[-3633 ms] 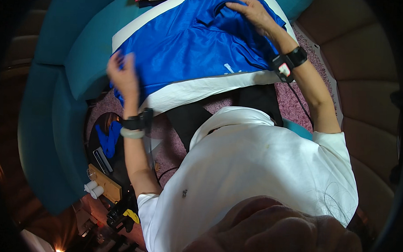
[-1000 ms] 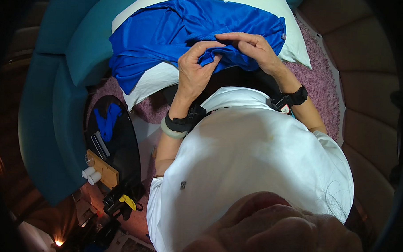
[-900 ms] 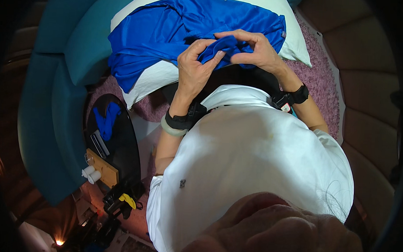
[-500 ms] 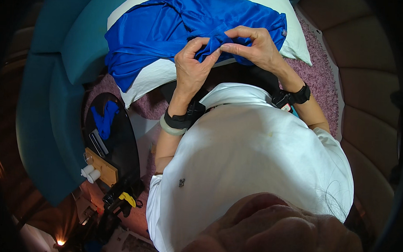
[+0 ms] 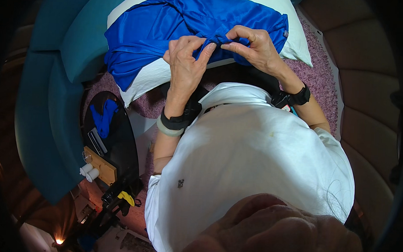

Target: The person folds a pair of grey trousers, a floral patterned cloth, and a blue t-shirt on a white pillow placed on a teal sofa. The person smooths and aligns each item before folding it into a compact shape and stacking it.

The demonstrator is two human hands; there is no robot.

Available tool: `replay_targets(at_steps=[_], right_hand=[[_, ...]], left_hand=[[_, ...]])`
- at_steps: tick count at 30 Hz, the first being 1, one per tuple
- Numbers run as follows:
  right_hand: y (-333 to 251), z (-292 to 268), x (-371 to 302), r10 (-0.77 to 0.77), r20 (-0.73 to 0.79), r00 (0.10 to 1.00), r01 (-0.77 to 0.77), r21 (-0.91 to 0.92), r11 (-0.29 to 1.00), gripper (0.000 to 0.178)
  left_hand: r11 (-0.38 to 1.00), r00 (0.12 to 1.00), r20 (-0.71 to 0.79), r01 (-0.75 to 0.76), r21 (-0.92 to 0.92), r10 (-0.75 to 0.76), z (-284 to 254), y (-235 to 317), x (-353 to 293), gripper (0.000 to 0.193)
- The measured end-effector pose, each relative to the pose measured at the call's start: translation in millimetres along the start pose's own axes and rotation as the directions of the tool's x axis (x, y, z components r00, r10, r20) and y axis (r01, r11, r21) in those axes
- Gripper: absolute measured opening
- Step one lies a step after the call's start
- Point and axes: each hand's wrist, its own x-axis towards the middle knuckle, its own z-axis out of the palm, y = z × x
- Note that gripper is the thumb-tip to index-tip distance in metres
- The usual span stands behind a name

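A shiny blue cloth (image 5: 151,24) lies in loose folds across a white pillow (image 5: 156,75). A small label shows at the cloth's right edge; whether it is a garment I cannot tell. At the near edge, my left hand (image 5: 186,61) pinches a gathered fold between thumb and bent fingers. Just to its right, my right hand (image 5: 259,50) grips the same bunched part with thumb and forefinger. The fingertips of the two hands are close together but apart. Both wrists carry black straps.
At the left, a dark oval table (image 5: 121,143) holds a blue cloth strip (image 5: 104,118), a wooden tray (image 5: 101,167) and white cups (image 5: 92,174). A teal sofa (image 5: 37,120) curves behind it. Pink carpet (image 5: 316,76) and a brown padded seat (image 5: 366,105) lie at the right.
My left hand has shifted slightly left, its fingers curling more over the cloth. The raised blue fold between the hands now sits lower and flatter. My right hand has barely moved.
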Motion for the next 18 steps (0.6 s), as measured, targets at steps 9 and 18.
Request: replay_targets(at_steps=[9,18], right_hand=[[-8,-4,2,0.01,0.1,0.995,-0.01,-0.003,1.0,0.02],[-5,-6,9,-0.114,0.133,0.985,0.122,-0.055,0.991,0.02]], left_hand=[[0.934,0.975,0.202,0.153,-0.322,-0.091,-14,8,10,0.035],[0.735,0.957,0.284,0.23,-0.638,-0.053,-8,4,12,0.049]])
